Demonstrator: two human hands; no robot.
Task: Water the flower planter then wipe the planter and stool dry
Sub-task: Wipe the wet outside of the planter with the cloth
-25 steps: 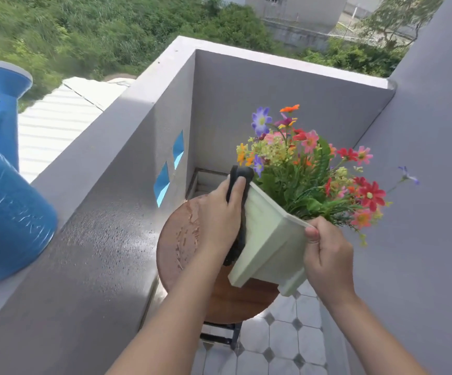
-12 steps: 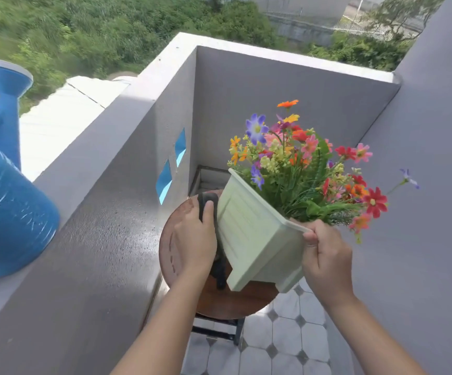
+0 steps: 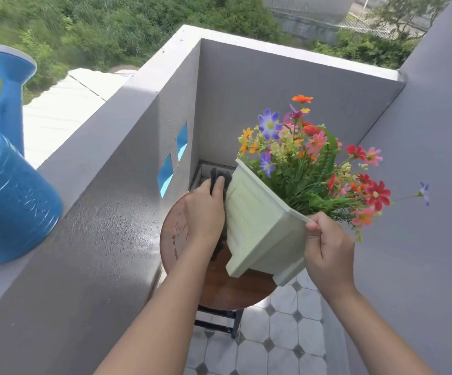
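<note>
The planter (image 3: 262, 226) is in the centre of the frame, tilted, its long axis going from lower left to upper right, above the round wooden stool (image 3: 235, 288). The left hand (image 3: 205, 212) presses a dark cloth (image 3: 219, 175) on its ribbed plastic side. The right hand (image 3: 327, 250) pinches the rim. The blue watering can (image 3: 8, 196) stands at the left edge

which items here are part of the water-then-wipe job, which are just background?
In the job:
- pale green square plastic planter of mixed flowers, tilted, right hand gripping its rim
- dark cloth pressed on its side by left hand
- round brown wooden stool
- blue plastic watering can, on the ledge

Background:
- grey balcony wall
- tiled floor
</note>
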